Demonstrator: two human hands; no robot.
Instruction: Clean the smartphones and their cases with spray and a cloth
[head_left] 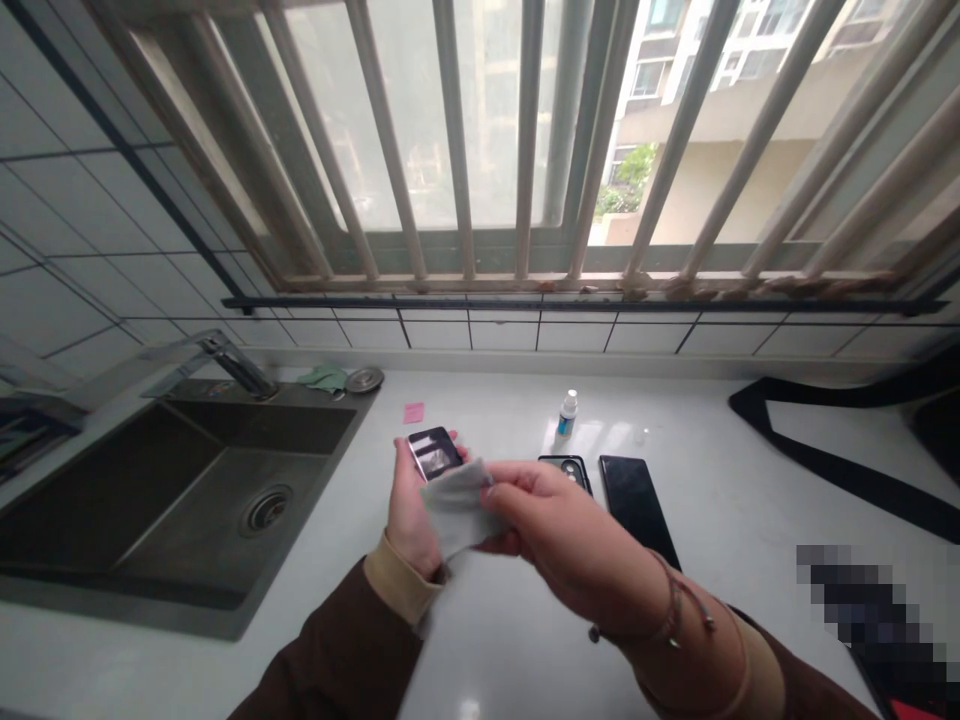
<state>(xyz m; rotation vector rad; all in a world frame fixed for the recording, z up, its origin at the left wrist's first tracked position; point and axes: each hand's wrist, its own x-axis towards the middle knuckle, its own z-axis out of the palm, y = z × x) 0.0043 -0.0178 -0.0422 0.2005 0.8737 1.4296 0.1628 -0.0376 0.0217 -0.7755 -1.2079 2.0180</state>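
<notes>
My left hand point(411, 510) is closed around a smartphone point(433, 450), its glossy dark screen facing up. Pinched in my right hand point(547, 510) is a grey cloth point(461, 510), which hangs over the lower part of the phone and hides it. Whether the cloth touches the screen I cannot tell. Just beyond my right hand lies a black phone case point(577, 465), partly covered by that hand. A second dark phone point(637, 500) rests on the counter to its right. Behind the case stands a small white spray bottle point(568, 414) with a blue label.
A steel sink point(300, 420) with a faucet point(240, 365) is on the left. Near it are a green cloth point(324, 379), a round metal strainer point(364, 380) and a pink slip point(413, 413). A black strap point(847, 490) lies on the right. Window bars point(457, 150) rise behind the counter point(487, 400).
</notes>
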